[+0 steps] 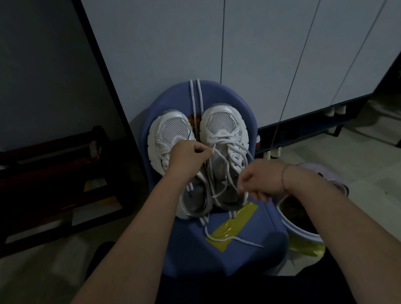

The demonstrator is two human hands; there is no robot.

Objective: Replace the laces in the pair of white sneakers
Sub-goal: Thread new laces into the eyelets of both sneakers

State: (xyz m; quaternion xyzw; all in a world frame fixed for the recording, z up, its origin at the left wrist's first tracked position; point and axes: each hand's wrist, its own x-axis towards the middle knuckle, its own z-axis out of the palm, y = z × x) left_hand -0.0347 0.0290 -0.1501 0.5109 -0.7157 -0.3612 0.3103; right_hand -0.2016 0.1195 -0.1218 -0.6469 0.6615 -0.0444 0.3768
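Sneakers [223,124] crowd stool [189,246] beside bin [296,231]; left hand [188,156] and right hand [260,180] pinch lace [220,140].

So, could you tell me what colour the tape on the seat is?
Yellow tape, seen in the head view.

Dim, underexposed scene; a cool bluish cast is noted throughout. Brightest tones are given by the white sneakers [221,124] and the pale cabinet doors [258,42]. The left side and bottom edge are lost in deep shadow. Faint glare is caught on the yellow tape [230,227]. Door seams are bowed by wide-angle distortion. Detail is rendered slightly soft.
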